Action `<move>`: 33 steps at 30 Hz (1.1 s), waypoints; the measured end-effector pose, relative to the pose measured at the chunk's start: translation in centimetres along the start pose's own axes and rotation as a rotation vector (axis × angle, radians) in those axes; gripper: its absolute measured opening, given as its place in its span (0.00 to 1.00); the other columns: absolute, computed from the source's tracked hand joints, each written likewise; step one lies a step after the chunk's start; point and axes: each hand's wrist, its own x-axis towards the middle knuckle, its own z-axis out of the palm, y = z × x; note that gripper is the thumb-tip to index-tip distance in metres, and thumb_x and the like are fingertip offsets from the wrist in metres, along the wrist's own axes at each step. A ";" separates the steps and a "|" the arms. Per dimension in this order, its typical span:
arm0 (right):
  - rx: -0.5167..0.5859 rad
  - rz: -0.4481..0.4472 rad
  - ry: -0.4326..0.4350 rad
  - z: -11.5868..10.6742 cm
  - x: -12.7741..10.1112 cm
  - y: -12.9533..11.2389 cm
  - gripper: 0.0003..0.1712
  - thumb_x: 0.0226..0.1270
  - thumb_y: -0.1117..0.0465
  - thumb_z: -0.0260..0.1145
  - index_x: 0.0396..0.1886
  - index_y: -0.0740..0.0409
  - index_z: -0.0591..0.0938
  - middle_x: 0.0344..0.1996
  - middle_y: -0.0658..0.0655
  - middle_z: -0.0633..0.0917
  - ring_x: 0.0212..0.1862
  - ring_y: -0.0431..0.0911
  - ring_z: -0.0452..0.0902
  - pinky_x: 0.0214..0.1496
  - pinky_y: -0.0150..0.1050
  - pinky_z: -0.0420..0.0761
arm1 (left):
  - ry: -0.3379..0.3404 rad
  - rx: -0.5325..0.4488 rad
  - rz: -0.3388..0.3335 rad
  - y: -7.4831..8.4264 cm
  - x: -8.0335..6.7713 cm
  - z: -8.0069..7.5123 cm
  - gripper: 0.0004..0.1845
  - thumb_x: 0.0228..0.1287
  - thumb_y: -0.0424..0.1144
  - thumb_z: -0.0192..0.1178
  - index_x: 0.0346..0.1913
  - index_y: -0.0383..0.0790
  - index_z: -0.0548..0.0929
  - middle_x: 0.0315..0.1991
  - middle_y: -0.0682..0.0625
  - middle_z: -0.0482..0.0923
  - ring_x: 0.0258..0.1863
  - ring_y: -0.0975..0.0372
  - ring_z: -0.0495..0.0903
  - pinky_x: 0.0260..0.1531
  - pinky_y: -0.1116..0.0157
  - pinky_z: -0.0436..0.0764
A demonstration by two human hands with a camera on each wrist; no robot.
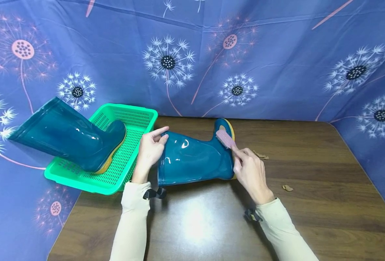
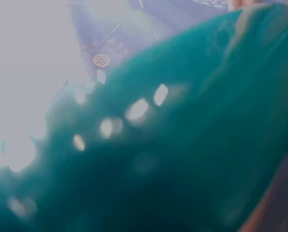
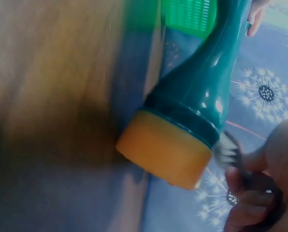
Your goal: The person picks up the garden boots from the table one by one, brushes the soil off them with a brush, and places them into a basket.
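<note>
A dark teal rubber boot (image 1: 192,159) lies on its side on the wooden table, its yellow sole facing right. My left hand (image 1: 150,149) holds the boot at the top rim of its shaft. In my right hand (image 1: 250,172) is a pink scrub brush (image 1: 225,139), gripped by its handle, bristles against the boot's foot. A brown smear (image 1: 222,128) shows on the foot near the toe. In the right wrist view the orange-yellow heel (image 3: 165,147) faces the camera, with the brush (image 3: 227,150) beside it. The boot's glossy shaft (image 2: 182,130) fills most of the left wrist view.
A second teal boot (image 1: 81,139) leans in a green plastic basket (image 1: 127,177) at the left. Dry brown flakes (image 1: 287,187) lie on the table (image 1: 323,217) to the right. A blue dandelion-print cloth (image 1: 277,65) hangs behind the table.
</note>
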 end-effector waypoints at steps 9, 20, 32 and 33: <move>0.034 0.057 0.094 0.3 -1.0 0.6 0.18 0.71 0.67 0.68 0.57 0.55 0.91 0.37 0.61 0.90 0.28 0.56 0.82 0.30 0.57 0.78 | -0.011 -0.013 0.005 0.2 0.0 0.1 0.18 0.81 0.38 0.60 0.67 0.48 0.86 0.23 0.50 0.79 0.12 0.67 0.64 0.17 0.67 0.61; 0.051 0.096 0.052 -0.7 -0.7 0.9 0.18 0.69 0.67 0.67 0.56 0.54 0.92 0.39 0.61 0.91 0.36 0.60 0.87 0.38 0.62 0.82 | -0.024 -0.024 0.022 0.4 0.1 0.3 0.19 0.81 0.39 0.59 0.69 0.47 0.84 0.19 0.52 0.72 0.13 0.63 0.63 0.16 0.68 0.60; 0.081 0.066 -0.018 -1.0 -0.3 1.8 0.16 0.72 0.68 0.67 0.55 0.56 0.92 0.40 0.61 0.92 0.36 0.57 0.87 0.39 0.58 0.84 | -0.004 -0.014 0.014 0.2 -0.1 0.2 0.19 0.80 0.38 0.61 0.68 0.48 0.85 0.20 0.53 0.74 0.11 0.66 0.61 0.15 0.68 0.58; 0.073 0.074 0.003 -1.1 -0.3 1.9 0.17 0.71 0.69 0.66 0.55 0.57 0.92 0.40 0.62 0.92 0.37 0.59 0.88 0.40 0.59 0.84 | -0.007 -0.014 0.017 0.2 -0.1 0.3 0.19 0.80 0.37 0.61 0.68 0.47 0.85 0.19 0.53 0.73 0.12 0.66 0.62 0.15 0.68 0.58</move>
